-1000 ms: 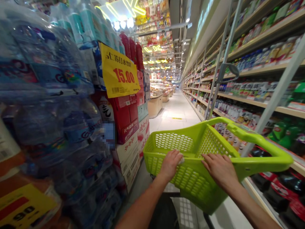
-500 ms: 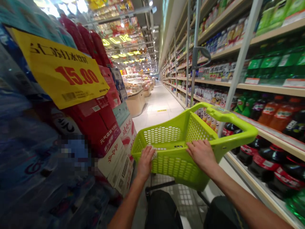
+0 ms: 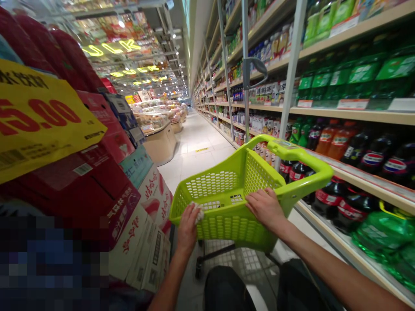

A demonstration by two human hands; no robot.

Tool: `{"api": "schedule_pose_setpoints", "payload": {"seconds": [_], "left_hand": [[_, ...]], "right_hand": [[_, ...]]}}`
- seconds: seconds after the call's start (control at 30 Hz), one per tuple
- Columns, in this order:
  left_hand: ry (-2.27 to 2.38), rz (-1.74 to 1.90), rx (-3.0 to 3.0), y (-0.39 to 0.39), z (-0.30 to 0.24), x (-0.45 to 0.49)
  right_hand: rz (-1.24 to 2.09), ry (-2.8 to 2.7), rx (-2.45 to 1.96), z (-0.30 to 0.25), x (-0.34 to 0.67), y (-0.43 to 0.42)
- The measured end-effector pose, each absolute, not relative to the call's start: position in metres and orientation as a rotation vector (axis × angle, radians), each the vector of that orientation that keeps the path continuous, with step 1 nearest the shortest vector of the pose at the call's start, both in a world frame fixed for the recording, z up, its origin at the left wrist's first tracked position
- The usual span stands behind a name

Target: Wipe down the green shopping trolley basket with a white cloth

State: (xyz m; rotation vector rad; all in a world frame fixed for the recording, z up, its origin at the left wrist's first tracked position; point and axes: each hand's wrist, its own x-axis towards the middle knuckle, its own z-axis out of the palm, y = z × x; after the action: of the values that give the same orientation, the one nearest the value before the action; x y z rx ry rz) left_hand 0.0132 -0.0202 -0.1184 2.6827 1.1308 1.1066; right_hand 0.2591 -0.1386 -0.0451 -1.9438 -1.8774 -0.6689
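Note:
A lime-green plastic shopping cart (image 3: 227, 231) with honeycomb-patterned walls stands sideways in front of my knees; its basket looks bare inside. At the near rim, toward its left end, my left hand (image 3: 187, 229) is closed on a crumpled white tissue (image 3: 199, 212), pressing it against the edge. Whether it is paper or cloth is hard to make out. My right hand (image 3: 266, 211) is closed over the same rim farther right, fingers hooked inside the basket and thumb side hidden. The cart's looped handle (image 3: 314, 172) points right, beyond both hands.
Stacked drink cartons (image 3: 145, 242) with a yellow price sign (image 3: 42, 121) rise close on the left. Along the right run shelves (image 3: 350, 116) of soda bottles, with a grey metal post (image 3: 245, 86) beside them. A tiled aisle (image 3: 201, 134) stretches ahead past display counters (image 3: 158, 144).
My view has turned right and shifted forward, so the cartons and sign slide left and more soda bottles show. Both hands stay on the cart's rim, the left one still with the tissue.

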Motion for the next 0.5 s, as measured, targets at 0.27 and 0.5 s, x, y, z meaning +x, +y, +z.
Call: {"api": "schedule_pose_setpoints", "payload": {"seconds": [0.27, 0.5], "left_hand": [[0.610, 1.381, 2.810, -0.034, -0.121, 0.078], [1.132, 1.428, 2.711, -0.026, -0.124, 0.028]], "right_hand": [[-0.672, -1.891, -1.949, -0.047, 0.273, -0.132], [-0.685, -1.886, -1.929, -0.045, 0.277, -0.130]]}}
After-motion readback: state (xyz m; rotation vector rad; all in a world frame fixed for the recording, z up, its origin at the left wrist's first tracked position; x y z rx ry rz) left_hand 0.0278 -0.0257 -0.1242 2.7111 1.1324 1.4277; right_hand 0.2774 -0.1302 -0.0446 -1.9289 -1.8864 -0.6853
